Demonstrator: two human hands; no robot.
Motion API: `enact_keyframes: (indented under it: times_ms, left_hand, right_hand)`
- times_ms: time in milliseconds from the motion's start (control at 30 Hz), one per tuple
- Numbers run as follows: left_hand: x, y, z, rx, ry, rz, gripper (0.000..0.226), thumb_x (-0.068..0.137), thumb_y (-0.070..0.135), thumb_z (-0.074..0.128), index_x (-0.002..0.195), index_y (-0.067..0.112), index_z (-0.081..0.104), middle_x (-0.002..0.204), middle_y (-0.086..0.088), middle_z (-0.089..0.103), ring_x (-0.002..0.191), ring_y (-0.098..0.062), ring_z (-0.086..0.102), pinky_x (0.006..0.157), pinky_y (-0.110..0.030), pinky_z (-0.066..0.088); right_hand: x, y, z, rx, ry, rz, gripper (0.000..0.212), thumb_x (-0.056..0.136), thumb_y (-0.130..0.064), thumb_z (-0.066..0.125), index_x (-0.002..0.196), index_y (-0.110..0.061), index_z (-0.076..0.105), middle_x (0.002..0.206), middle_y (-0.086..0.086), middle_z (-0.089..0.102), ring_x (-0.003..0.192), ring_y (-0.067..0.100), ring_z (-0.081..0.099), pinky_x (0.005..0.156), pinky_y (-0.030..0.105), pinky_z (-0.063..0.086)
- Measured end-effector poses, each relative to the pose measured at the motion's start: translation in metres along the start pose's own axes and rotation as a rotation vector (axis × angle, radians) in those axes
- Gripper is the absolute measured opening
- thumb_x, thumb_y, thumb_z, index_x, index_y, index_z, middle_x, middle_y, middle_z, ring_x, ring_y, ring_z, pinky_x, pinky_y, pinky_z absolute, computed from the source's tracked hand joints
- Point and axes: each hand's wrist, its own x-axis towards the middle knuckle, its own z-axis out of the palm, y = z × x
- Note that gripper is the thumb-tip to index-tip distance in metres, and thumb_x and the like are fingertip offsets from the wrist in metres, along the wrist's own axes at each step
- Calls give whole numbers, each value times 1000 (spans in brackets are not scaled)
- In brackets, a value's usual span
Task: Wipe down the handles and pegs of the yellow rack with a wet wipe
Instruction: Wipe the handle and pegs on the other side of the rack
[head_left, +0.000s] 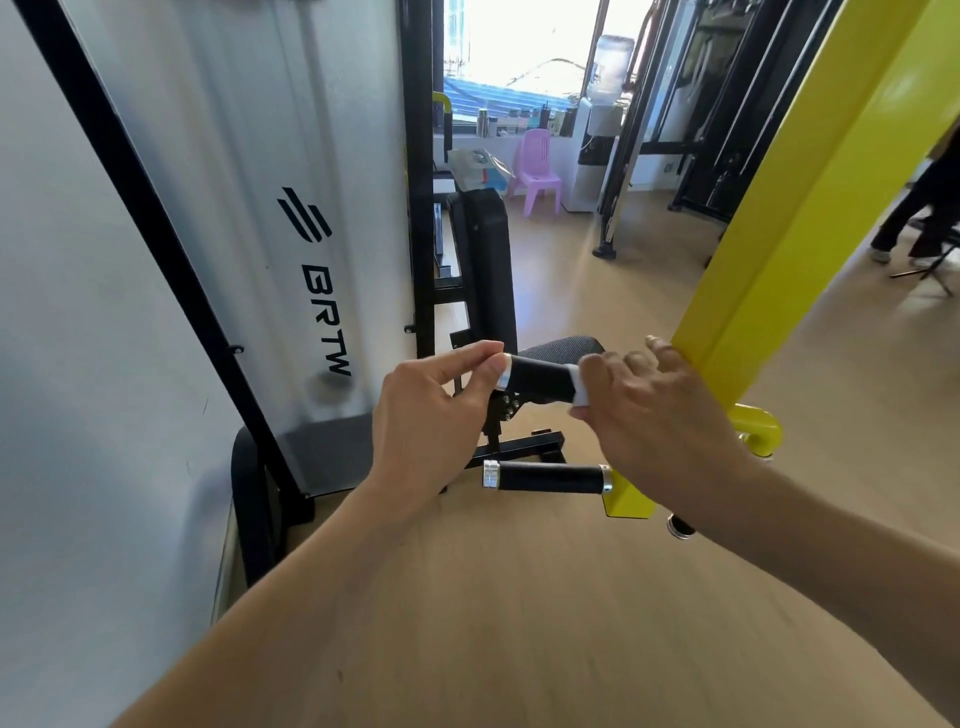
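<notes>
A yellow rack post (810, 208) slants down from the top right. A black upper handle (540, 378) with a silver end cap sticks out to the left of it. My left hand (436, 410) pinches that silver end between thumb and fingers. My right hand (654, 415) is wrapped round the handle's inner end with a white wet wipe (581, 385) under the fingers. Below it a second black handle (548, 476) with silver collars juts from the post's foot. A short peg tip (680, 527) shows under my right wrist, and a yellow hook (761, 431) lies behind that hand.
A white BRTW panel (291, 234) in a black frame stands at the left, with a black padded seat (488, 270) behind the handles. Farther back are a pink chair (537, 171), a water dispenser (597, 135) and black machines. A person's legs (919, 218) show at the right edge.
</notes>
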Motion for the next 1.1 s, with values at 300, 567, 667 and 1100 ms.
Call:
enact_keyframes:
  times_ms: [300, 567, 667, 1100]
  left_hand:
    - [-5, 8, 6, -123, -84, 5, 18, 93, 38, 67, 107, 39, 77, 83, 18, 77, 70, -8, 71, 72, -32, 59]
    - [-1, 2, 3, 5, -6, -4, 22, 90, 46, 68, 109, 39, 76, 101, 28, 71, 74, 2, 66, 66, 1, 45]
    - [-2, 4, 5, -53, -18, -30, 19, 91, 43, 69, 107, 37, 76, 102, 26, 73, 77, 14, 64, 66, 2, 43]
    - [-3, 8, 2, -216, -22, -65, 10, 90, 33, 73, 98, 36, 78, 89, 17, 78, 82, 5, 71, 72, -7, 50]
  right_hand:
    - [27, -41, -6, 166, 163, -53, 49, 102, -36, 20, 105, -3, 56, 94, 15, 66, 87, 35, 64, 96, 49, 46]
    - [0, 7, 7, -72, 68, -3, 29, 97, -30, 55, 104, -2, 53, 84, 14, 64, 76, 33, 62, 114, 52, 29]
    - [-8, 13, 3, -68, -66, -24, 38, 99, -29, 48, 123, 1, 45, 100, 14, 63, 98, 34, 60, 121, 45, 14]
    - [24, 1, -16, 430, 21, -223, 35, 99, -38, 53, 129, -22, 44, 121, -5, 65, 109, 19, 63, 102, 37, 45]
